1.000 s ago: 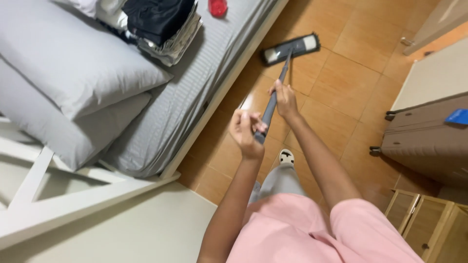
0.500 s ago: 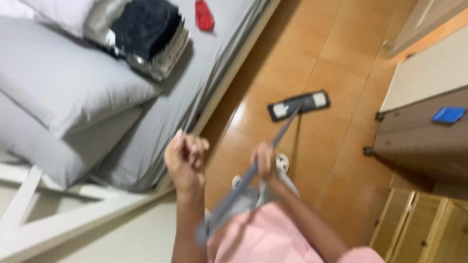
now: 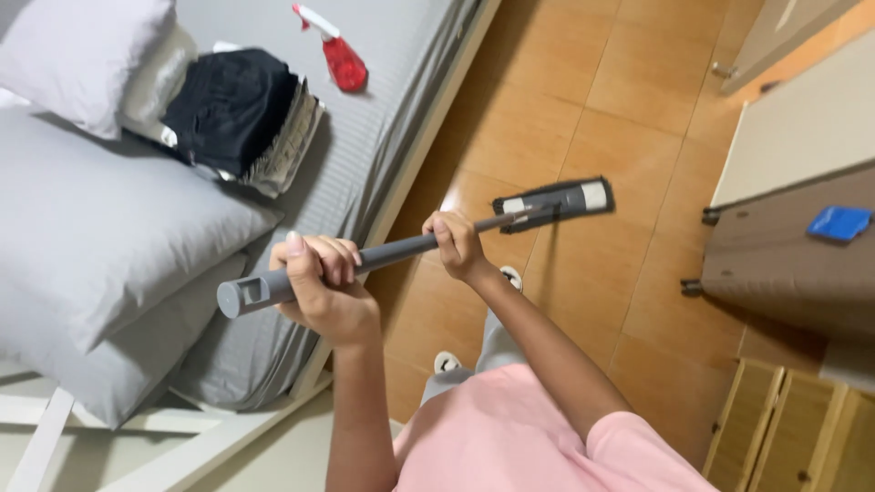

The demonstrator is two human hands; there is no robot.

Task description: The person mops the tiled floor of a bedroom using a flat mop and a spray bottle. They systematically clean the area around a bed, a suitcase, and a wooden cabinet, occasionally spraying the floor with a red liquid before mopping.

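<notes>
Home bedroom: bed [image 3: 383,155] with grey sheet, stacked grey pillows [image 3: 100,237], folded clothes [image 3: 232,114], orange tiled floor [image 3: 583,100], brown suitcase [image 3: 793,264], wooden drawer unit [image 3: 793,428].

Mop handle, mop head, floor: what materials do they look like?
Mop handle: grey tube, matte, looks like plastic or coated metal; can't tell which. Both the left hand and the right hand are closed around it.
Mop head: flat dark plate with pale end strips, likely plastic with a cloth pad.
Floor: glossy orange-brown tiles, grout lines visible.
</notes>
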